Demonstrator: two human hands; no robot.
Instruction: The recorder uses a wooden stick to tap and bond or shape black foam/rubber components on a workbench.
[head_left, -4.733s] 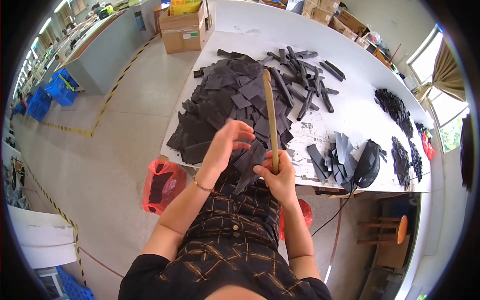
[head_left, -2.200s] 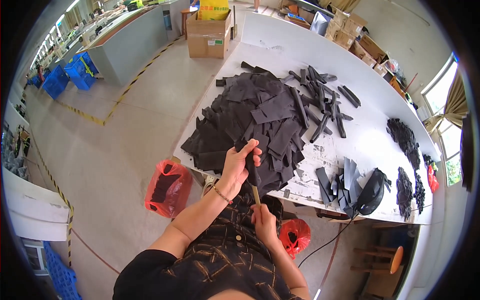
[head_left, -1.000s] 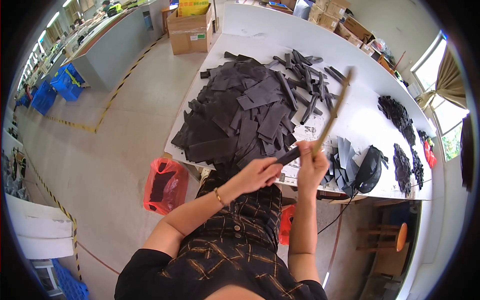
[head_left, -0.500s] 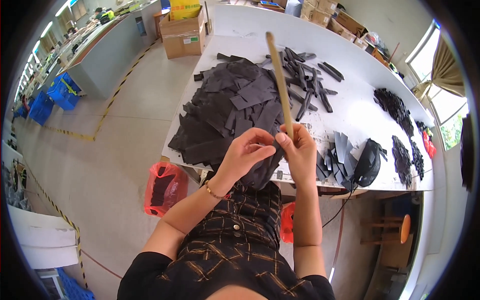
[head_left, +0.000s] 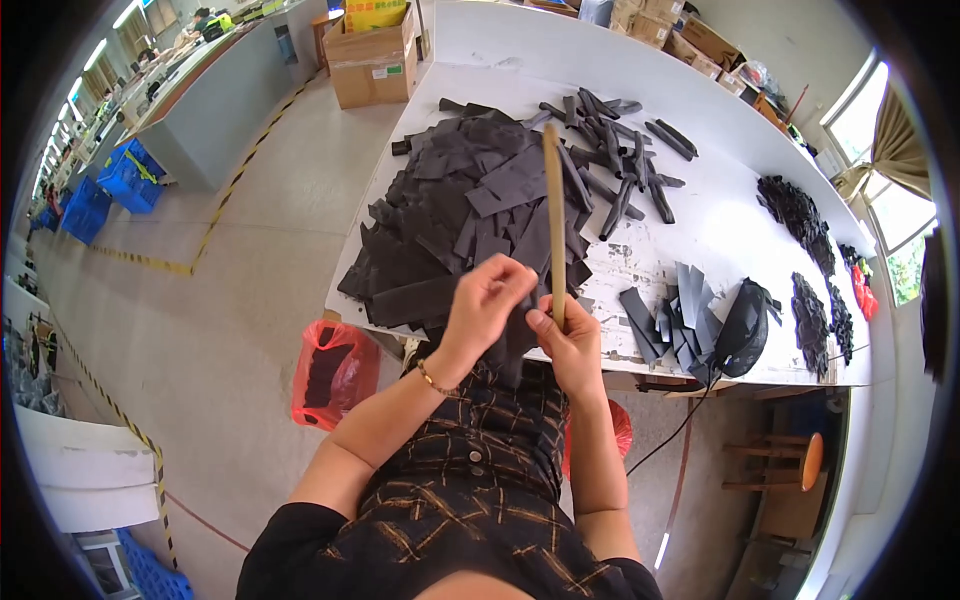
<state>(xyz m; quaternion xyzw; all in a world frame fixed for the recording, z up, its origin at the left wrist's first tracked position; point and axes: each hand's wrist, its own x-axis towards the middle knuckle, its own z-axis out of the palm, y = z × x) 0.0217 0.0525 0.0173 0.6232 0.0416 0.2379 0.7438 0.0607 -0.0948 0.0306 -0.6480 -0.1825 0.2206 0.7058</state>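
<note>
My right hand [head_left: 570, 345] is closed round the lower end of a long, light wooden stick [head_left: 556, 215] that stands nearly upright. Its thumb presses a black fabric piece [head_left: 516, 345], which hangs down in front of my lap. To its left, my left hand [head_left: 488, 308] is raised beside the same fabric, fingers curled and pinched together; they are slightly blurred, and whether they grip anything is unclear. Just beyond both hands lies a big heap of flat black fabric pieces [head_left: 440, 225] on the white table [head_left: 690, 225]. Farther right are several rolled black tubes [head_left: 630, 165].
At the table's right are black strips [head_left: 680, 325], a dark mesh-covered object [head_left: 742, 328] with a cord, and small black piles [head_left: 795, 215]. A red plastic bag [head_left: 335, 375] with black pieces hangs below the left edge. A cardboard box [head_left: 372, 75] stands on the floor beyond.
My right hand and the stick have come down and slightly left, the stick now more upright. My left hand has drawn a little away from the right hand.
</note>
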